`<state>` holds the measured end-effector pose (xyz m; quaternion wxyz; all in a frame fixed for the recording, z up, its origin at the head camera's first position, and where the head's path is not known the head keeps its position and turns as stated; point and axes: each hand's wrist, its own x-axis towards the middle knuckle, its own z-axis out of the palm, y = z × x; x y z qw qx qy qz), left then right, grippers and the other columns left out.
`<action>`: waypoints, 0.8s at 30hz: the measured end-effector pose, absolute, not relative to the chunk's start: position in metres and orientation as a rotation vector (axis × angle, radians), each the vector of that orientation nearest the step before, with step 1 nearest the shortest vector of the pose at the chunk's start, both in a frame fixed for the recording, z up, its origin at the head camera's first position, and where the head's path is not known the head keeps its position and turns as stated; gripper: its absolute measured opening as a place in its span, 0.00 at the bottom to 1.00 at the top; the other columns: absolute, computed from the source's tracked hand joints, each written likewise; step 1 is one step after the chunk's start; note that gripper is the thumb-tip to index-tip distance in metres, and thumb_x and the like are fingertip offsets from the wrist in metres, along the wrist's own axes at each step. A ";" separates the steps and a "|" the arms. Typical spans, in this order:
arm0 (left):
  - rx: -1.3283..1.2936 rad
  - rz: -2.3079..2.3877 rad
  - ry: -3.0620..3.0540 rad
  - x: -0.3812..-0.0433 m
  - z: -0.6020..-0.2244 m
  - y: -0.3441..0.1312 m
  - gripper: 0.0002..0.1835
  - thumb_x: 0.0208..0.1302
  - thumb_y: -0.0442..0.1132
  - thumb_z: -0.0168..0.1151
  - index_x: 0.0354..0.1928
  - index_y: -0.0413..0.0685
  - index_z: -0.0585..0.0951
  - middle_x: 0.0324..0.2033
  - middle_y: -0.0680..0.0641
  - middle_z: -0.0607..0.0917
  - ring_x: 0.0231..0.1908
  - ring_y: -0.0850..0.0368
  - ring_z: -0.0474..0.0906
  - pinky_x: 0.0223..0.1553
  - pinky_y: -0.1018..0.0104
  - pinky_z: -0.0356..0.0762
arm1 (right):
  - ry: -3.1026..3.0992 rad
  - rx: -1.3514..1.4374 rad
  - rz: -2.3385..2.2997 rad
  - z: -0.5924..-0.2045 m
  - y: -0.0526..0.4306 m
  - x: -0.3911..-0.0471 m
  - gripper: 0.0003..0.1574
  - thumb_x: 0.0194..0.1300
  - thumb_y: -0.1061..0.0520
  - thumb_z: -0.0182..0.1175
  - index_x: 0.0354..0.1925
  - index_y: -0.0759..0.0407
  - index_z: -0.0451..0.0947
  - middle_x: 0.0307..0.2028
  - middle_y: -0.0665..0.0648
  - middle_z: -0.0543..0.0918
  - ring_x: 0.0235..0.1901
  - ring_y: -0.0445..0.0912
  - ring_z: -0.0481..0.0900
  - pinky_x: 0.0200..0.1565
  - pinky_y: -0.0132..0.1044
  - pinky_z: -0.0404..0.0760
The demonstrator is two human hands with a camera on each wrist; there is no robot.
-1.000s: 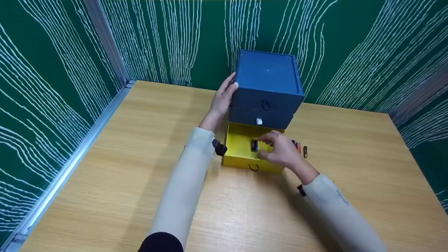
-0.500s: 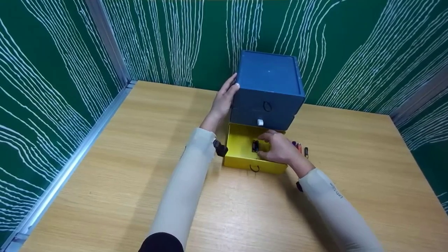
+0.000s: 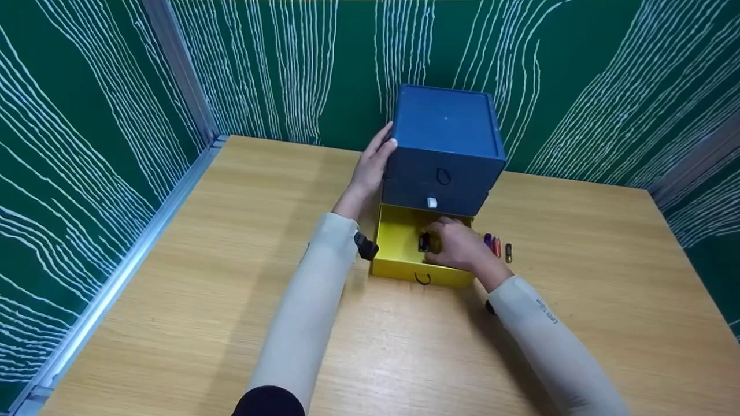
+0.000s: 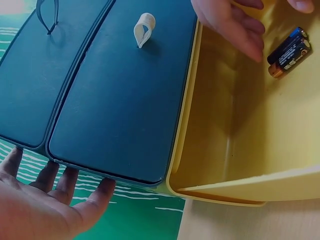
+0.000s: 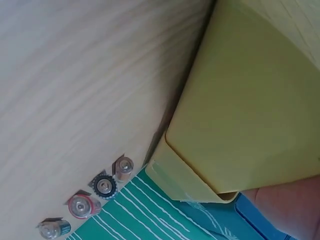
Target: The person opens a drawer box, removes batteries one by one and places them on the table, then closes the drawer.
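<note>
My left hand [image 3: 368,167] rests against the left side of the dark blue drawer unit [image 3: 445,122], its fingertips along the edge in the left wrist view. Below the blue drawers, a yellow drawer [image 3: 425,276] is pulled out. Two AA batteries [image 4: 289,52], dark with blue and copper ends, lie side by side on its floor. Over them my right hand [image 3: 459,245] reaches in, thumb and fingers parted on either side. In the right wrist view only part of that hand [image 5: 292,210] shows behind the yellow drawer wall.
On the wooden table, right of the drawer, several batteries stand in a row, among them a red one [image 5: 84,206] and a dark-and-gold one [image 3: 509,252]. A white pull tab [image 3: 432,203] and a black loop [image 3: 443,176] stick out from the blue fronts. A green wall [image 3: 347,86] stands behind.
My right hand has sunk a little deeper into the yellow drawer, its fingers closer about the two batteries. The left hand stays against the unit's side.
</note>
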<state>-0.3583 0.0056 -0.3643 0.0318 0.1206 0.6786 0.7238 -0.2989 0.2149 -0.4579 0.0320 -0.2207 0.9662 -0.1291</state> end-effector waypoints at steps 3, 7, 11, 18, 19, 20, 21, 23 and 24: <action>0.365 2.209 2.096 -0.351 -0.359 0.005 0.26 0.64 0.54 0.41 0.64 0.69 0.54 0.65 0.58 0.55 0.63 0.57 0.54 0.61 0.53 0.54 | 2.986 -0.666 -0.346 -0.460 0.214 -0.299 0.36 0.43 0.44 0.66 0.52 0.52 0.71 0.46 0.54 0.75 0.40 0.49 0.70 0.48 0.47 0.72; 0.362 2.197 2.110 -0.350 -0.358 0.005 0.26 0.64 0.54 0.40 0.64 0.70 0.54 0.65 0.58 0.55 0.63 0.57 0.54 0.61 0.54 0.54 | 3.002 -0.661 -0.306 -0.461 0.213 -0.299 0.37 0.43 0.44 0.66 0.52 0.53 0.71 0.45 0.54 0.76 0.39 0.50 0.70 0.47 0.47 0.72; 0.361 2.189 2.120 -0.351 -0.358 0.005 0.26 0.64 0.54 0.40 0.65 0.68 0.53 0.65 0.58 0.54 0.63 0.57 0.53 0.61 0.53 0.53 | 3.012 -0.660 -0.279 -0.461 0.212 -0.300 0.36 0.43 0.43 0.66 0.51 0.54 0.71 0.44 0.55 0.76 0.39 0.50 0.69 0.47 0.47 0.72; 0.353 2.192 2.112 -0.351 -0.357 0.006 0.25 0.64 0.54 0.40 0.64 0.71 0.54 0.66 0.59 0.53 0.64 0.58 0.52 0.61 0.53 0.52 | 3.039 -0.674 -0.222 -0.461 0.211 -0.301 0.32 0.43 0.44 0.65 0.46 0.57 0.73 0.37 0.54 0.76 0.36 0.50 0.69 0.43 0.46 0.73; 0.351 2.188 2.114 -0.350 -0.357 0.005 0.25 0.64 0.54 0.40 0.64 0.72 0.54 0.65 0.59 0.53 0.64 0.58 0.52 0.61 0.53 0.52 | 3.041 -0.676 -0.214 -0.462 0.211 -0.301 0.31 0.44 0.44 0.65 0.46 0.57 0.73 0.36 0.54 0.76 0.36 0.50 0.69 0.43 0.46 0.73; 0.350 2.183 2.117 -0.350 -0.357 0.005 0.25 0.64 0.54 0.39 0.64 0.72 0.54 0.65 0.60 0.53 0.64 0.59 0.52 0.61 0.53 0.52 | 3.043 -0.677 -0.210 -0.462 0.211 -0.301 0.31 0.44 0.44 0.64 0.45 0.57 0.74 0.36 0.54 0.76 0.36 0.50 0.68 0.43 0.46 0.72; 0.349 2.180 2.120 -0.349 -0.357 0.005 0.25 0.64 0.55 0.40 0.64 0.73 0.53 0.65 0.61 0.53 0.63 0.59 0.52 0.61 0.53 0.52 | 3.046 -0.681 -0.206 -0.462 0.211 -0.301 0.30 0.44 0.44 0.64 0.45 0.57 0.74 0.35 0.55 0.75 0.35 0.50 0.68 0.42 0.46 0.73; 0.351 2.186 2.110 -0.349 -0.357 0.005 0.25 0.64 0.55 0.40 0.64 0.73 0.53 0.65 0.61 0.53 0.63 0.59 0.52 0.62 0.54 0.52 | 3.056 -0.690 -0.203 -0.462 0.211 -0.301 0.29 0.44 0.45 0.64 0.44 0.58 0.74 0.34 0.55 0.75 0.35 0.51 0.68 0.41 0.46 0.73; 0.352 2.190 2.106 -0.349 -0.357 0.005 0.25 0.64 0.55 0.40 0.64 0.73 0.54 0.65 0.61 0.53 0.63 0.60 0.52 0.62 0.55 0.51 | 3.063 -0.695 -0.200 -0.463 0.211 -0.301 0.29 0.44 0.45 0.64 0.43 0.58 0.74 0.33 0.55 0.75 0.35 0.51 0.68 0.41 0.46 0.73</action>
